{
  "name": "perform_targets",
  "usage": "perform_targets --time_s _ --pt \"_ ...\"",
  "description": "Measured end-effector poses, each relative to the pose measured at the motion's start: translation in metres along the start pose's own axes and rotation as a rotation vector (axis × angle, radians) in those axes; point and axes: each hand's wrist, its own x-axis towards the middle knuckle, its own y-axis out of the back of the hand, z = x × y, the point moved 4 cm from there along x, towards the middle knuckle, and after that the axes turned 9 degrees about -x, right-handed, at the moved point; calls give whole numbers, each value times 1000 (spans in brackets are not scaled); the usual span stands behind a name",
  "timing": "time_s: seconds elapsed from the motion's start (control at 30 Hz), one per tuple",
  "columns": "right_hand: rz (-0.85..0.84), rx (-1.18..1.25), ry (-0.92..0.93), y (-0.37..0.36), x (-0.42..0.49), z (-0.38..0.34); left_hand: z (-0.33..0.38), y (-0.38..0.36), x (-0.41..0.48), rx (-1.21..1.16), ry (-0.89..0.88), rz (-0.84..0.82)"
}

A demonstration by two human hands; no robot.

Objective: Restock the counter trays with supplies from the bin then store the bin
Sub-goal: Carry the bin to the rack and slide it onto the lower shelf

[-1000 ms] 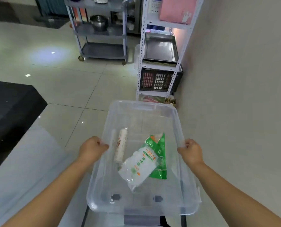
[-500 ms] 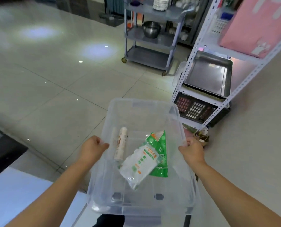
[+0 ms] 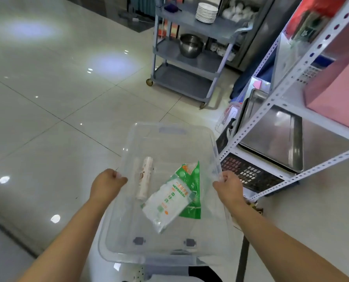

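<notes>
The left hand (image 3: pixel 106 184) and the right hand (image 3: pixel 228 186) each grip one long rim of the clear plastic bin (image 3: pixel 169 131), fingers curled over the edge and partly hidden, both arms stretched forward. Inside the bin lie a roll (image 3: pixel 145 180), a white packet (image 3: pixel 167 202) and, partly under it, a green packet (image 3: pixel 192 180); their print is too blurred to read. The white metal rack (image 3: pixel 271 102) to the right of the bin is nearer than half a second before.
</notes>
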Motion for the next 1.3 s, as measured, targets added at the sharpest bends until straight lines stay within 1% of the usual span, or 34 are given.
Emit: perform_targets --time_s 0.17,0.33,0.47,0.6,0.8,0.93,1.1,1.2,1.3 --pt "-12 -42 41 -28 96 -43 39 -2 88 16 -2 -8" --pt "-38 10 46 -67 204 -89 93 -7 185 43 1 36" --pt "-76 30 70 -89 281 -138 136 -1 254 121 -7 60" --pt "-101 1 108 -107 363 -198 181 8 331 128 0 95" --pt "-83 77 112 -125 463 -269 235 9 447 87 2 90" --pt "-13 79 57 -139 531 -303 281 -3 545 122 -53 17" --pt "74 94 -77 -147 603 -337 350 -24 662 180 -113 -116" --pt "129 112 -160 -147 640 -346 393 -47 721 233 -172 -185" --pt "178 161 -279 -145 669 -342 435 -85 768 291 -229 -247"
